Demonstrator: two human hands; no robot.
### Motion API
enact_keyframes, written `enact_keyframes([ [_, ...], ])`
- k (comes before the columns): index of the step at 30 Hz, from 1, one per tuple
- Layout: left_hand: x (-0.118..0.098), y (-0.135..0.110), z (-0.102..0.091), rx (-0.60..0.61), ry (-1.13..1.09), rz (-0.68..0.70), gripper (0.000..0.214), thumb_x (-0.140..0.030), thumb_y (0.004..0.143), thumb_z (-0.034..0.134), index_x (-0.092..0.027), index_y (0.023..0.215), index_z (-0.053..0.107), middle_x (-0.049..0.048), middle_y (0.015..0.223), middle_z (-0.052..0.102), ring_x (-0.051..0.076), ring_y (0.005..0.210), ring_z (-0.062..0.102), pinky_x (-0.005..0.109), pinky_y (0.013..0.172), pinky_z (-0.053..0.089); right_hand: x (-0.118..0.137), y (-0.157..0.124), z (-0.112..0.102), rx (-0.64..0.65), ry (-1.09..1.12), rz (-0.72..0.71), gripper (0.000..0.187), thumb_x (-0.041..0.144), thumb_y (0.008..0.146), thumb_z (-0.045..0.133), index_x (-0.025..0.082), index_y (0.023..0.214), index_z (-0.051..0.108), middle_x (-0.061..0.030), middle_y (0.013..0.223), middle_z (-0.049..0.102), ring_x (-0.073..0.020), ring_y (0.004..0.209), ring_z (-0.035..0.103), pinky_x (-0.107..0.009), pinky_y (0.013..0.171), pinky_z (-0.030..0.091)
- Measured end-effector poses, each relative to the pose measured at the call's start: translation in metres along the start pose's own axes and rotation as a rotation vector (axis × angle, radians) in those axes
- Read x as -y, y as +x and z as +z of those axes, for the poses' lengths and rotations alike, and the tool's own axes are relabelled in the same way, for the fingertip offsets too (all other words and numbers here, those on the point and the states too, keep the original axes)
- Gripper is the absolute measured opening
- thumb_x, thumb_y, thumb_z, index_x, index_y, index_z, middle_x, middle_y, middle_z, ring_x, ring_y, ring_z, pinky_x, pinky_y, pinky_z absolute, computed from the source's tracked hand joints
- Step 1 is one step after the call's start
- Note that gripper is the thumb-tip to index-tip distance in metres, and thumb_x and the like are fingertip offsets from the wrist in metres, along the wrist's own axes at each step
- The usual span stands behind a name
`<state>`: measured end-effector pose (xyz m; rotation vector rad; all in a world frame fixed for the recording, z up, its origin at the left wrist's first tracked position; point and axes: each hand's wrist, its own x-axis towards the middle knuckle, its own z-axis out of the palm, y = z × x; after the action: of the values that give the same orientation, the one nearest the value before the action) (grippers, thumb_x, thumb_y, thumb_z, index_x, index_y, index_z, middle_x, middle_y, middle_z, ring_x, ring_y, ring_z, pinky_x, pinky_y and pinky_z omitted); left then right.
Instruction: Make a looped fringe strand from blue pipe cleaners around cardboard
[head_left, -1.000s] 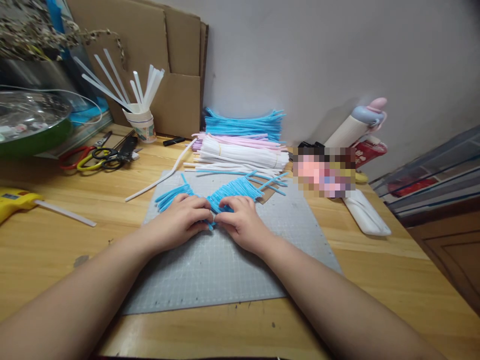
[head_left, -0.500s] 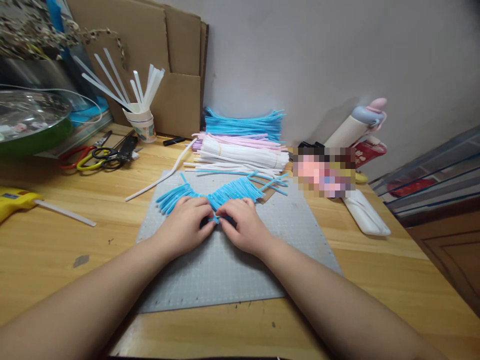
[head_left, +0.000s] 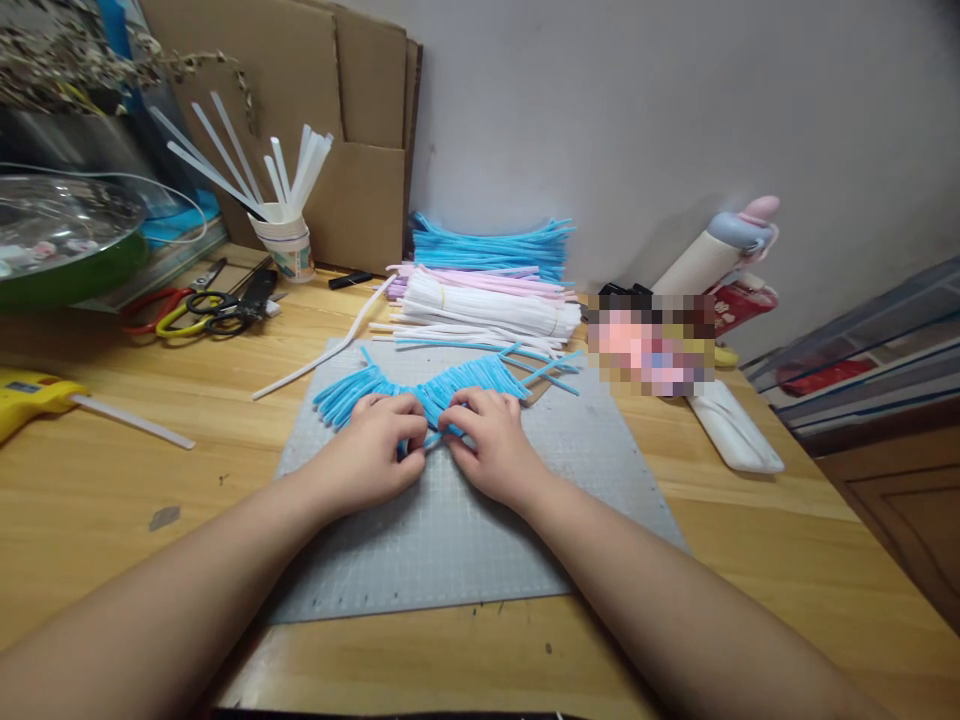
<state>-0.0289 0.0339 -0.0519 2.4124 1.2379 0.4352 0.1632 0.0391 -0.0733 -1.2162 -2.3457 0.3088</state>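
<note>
A fringe of many blue pipe cleaners lies across the grey cutting mat, its left part fanned out. At its near edge my left hand is closed, thumb and fingers pinching a blue pipe cleaner. Close beside it, my right hand is closed with bent fingers on the same blue strand. A short piece of blue shows in the small gap between the two hands. The fingertips are partly hidden, and so is the part of the fringe beneath them.
Bundles of blue and white pipe cleaners lie behind the mat. Scissors, a paper cup of glue sticks and a yellow glue gun are at left. A bottle and a white tissue pack stand at right.
My hands have moved slightly apart, and more of the blue strand between them shows. The fringe has stayed in place on the mat.
</note>
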Motion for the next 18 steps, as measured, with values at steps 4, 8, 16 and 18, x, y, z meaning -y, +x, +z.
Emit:
enact_keyframes([
  [4, 0.004, 0.000, -0.007, 0.006, -0.003, 0.010, 0.013, -0.025, 0.083, 0.051, -0.021, 0.078, 0.062, 0.0021, 0.097, 0.060, 0.021, 0.095, 0.056, 0.044, 0.095, 0.032, 0.001, 0.001, 0.001, 0.036, -0.001, -0.068, 0.011, 0.027, 0.090, 0.057, 0.027, 0.095, 0.067, -0.0035, 0.113, 0.059, -0.0213, 0.106, 0.048, -0.039, 0.090, 0.024],
  [8, 0.018, -0.002, -0.026, -0.050, 0.068, -0.018, 0.015, -0.027, 0.085, 0.051, -0.023, 0.089, 0.064, 0.0030, 0.098, 0.061, 0.023, 0.098, 0.055, 0.039, 0.091, 0.037, 0.002, 0.001, 0.002, 0.047, -0.007, -0.059, 0.011, 0.028, 0.091, 0.057, 0.026, 0.092, 0.068, -0.0040, 0.109, 0.060, -0.0208, 0.103, 0.048, -0.038, 0.089, 0.024],
  [16, 0.022, -0.006, -0.029, 0.134, 0.142, 0.119, 0.024, -0.024, 0.079, 0.055, -0.030, 0.101, 0.065, 0.0022, 0.117, 0.058, 0.026, 0.109, 0.049, 0.043, 0.095, 0.032, 0.001, 0.001, 0.001, 0.046, 0.003, -0.058, 0.010, 0.028, 0.089, 0.059, 0.025, 0.092, 0.068, -0.0039, 0.107, 0.060, -0.0208, 0.102, 0.048, -0.039, 0.089, 0.025],
  [18, 0.019, -0.006, -0.026, 0.160, 0.109, 0.126, 0.015, -0.029, 0.081, 0.056, -0.026, 0.093, 0.063, 0.0027, 0.110, 0.060, 0.025, 0.103, 0.051, 0.041, 0.093, 0.034, 0.001, 0.001, 0.001, 0.050, 0.004, -0.055, 0.010, 0.028, 0.089, 0.059, 0.025, 0.091, 0.068, -0.0041, 0.107, 0.060, -0.0207, 0.101, 0.049, -0.039, 0.089, 0.025],
])
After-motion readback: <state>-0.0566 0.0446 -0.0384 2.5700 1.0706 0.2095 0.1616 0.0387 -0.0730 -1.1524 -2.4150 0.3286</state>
